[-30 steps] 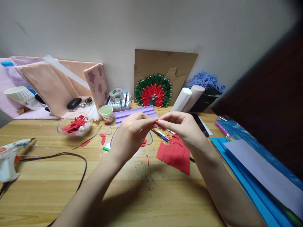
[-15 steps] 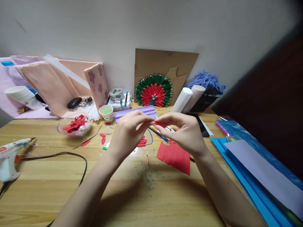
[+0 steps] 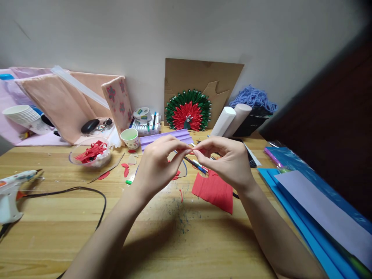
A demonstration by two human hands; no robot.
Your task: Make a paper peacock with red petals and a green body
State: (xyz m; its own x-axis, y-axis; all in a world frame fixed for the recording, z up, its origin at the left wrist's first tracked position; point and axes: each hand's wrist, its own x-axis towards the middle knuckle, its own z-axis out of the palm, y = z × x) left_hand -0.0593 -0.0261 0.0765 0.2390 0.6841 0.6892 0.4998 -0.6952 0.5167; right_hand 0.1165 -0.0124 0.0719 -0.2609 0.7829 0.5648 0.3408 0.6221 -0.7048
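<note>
Left hand [image 3: 158, 164] and right hand [image 3: 226, 161] both nearly closed, fingertips pinching one tiny red piece [image 3: 192, 150] (mostly hidden, shape unclear) up past the red sheet's far edge. Red sheet [image 3: 213, 193]: finely creased, flat on wood-grain table [image 3: 72, 217]. Pleated purple strip [image 3: 182, 135] lies beyond that sheet.
</note>
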